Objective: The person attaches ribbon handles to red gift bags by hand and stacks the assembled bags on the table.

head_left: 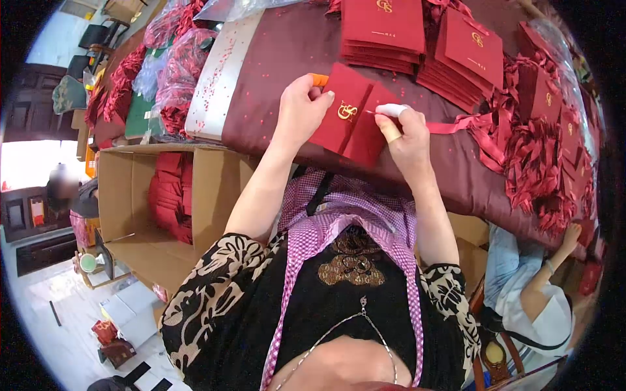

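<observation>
A red card folder (pixel 340 109) with a gold emblem is held up between my two hands, tilted, over the table's front edge. My left hand (pixel 303 109) pinches its upper left edge, with an orange cover on one finger. At its right side my right hand (pixel 407 133) is closed on a red ribbon (pixel 443 128), whose length runs right toward a ribbon heap. White and tan coverings show on that hand's fingers. Stacks of red folders (pixel 383 29) (pixel 460 58) lie beyond my hands.
Red ribbons (pixel 521 143) are heaped at the right of the table (pixel 280 52). Plastic-wrapped red bundles (pixel 173 78) lie at the left. Below them an open cardboard box (pixel 215 195) holds red folders. One person (pixel 538 300) sits at the right; another (pixel 81 202) is at the far left.
</observation>
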A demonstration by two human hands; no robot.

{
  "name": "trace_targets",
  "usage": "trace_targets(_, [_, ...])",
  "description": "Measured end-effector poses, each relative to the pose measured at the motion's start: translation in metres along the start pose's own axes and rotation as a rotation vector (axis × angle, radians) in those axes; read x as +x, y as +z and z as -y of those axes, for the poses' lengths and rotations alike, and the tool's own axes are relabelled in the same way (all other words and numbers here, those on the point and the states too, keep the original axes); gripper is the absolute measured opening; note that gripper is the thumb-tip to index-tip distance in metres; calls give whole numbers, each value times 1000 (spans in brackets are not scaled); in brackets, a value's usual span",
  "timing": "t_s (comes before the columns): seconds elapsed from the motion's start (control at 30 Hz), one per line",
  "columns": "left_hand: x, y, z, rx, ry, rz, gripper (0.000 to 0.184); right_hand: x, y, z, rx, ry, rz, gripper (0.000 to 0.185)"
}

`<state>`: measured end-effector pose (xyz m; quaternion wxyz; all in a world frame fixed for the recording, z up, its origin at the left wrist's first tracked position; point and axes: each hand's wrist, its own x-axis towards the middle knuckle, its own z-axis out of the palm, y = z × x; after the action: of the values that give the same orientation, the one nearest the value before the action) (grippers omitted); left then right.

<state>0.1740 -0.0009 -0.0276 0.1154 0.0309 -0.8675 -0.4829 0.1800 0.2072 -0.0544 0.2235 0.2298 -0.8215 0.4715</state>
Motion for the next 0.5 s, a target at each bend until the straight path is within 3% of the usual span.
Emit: trace_targets(0.5, [-15, 15, -14, 64, 187, -10, 19, 13, 18, 9, -124, -158, -157, 9])
